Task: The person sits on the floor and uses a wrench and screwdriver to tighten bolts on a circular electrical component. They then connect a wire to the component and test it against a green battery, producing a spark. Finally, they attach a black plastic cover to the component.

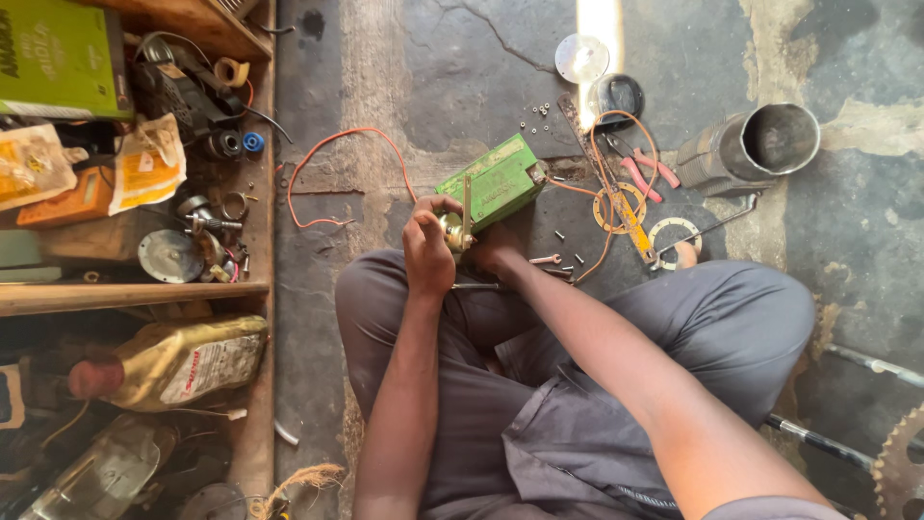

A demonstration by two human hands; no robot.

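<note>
On the shelf's front edge lies a metal disc [168, 255]. The left hand [428, 252] wraps a small brass part [450, 231], steadying it; the right hand [496, 250] pinches its far side, beside the green box [493, 183] on the floor. Red-handled pliers [643, 173] lie farther right.
</note>
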